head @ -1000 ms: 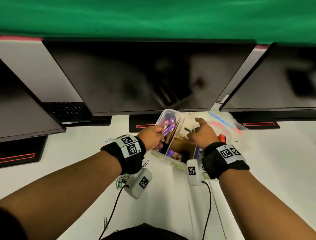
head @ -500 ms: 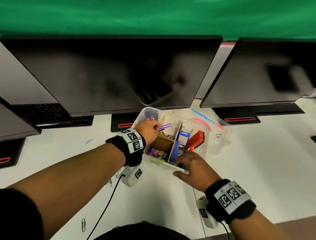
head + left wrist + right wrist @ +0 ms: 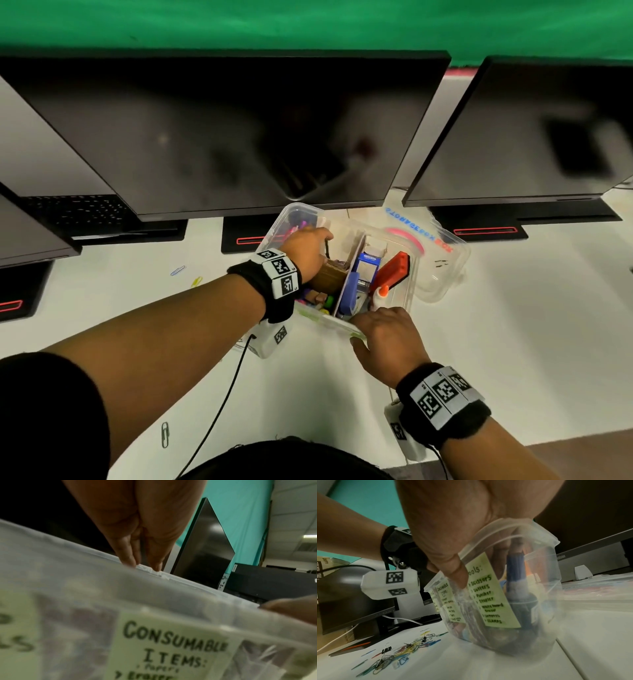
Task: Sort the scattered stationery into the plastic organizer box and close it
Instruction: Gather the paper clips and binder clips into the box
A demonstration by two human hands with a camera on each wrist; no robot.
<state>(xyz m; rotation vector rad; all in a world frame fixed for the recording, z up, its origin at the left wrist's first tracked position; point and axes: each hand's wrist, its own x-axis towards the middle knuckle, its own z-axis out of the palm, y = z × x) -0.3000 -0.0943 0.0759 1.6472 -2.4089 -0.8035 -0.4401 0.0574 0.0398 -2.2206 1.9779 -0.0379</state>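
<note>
The clear plastic organizer box (image 3: 284, 213) stands open on the white desk with stationery in its compartments: pink and purple pens (image 3: 297, 224), a brown tape roll (image 3: 329, 278), a blue tool (image 3: 350, 291), a red tool (image 3: 394, 270). My left hand (image 3: 305, 250) reaches down into the left compartment. In the left wrist view its fingers (image 3: 127, 555) point straight down, with the tips hidden behind the box wall (image 3: 85, 577). My right hand (image 3: 383, 337) grips the near right rim, thumb (image 3: 458, 574) outside on the labelled wall (image 3: 489, 592). The lid (image 3: 443, 263) lies upturned at the right.
Loose paper clips (image 3: 399, 654) and a black binder clip (image 3: 386, 648) lie on the desk left of the box, and single clips (image 3: 177, 270) (image 3: 165, 434) lie farther out. Two dark monitors (image 3: 222, 137) (image 3: 531, 130) hang over the back of the desk. A keyboard (image 3: 75, 212) sits at the far left.
My right hand came out of the box and took hold of its near right rim. My left hand sank deeper into the left compartment, and the purple pens no longer show at its fingers.
</note>
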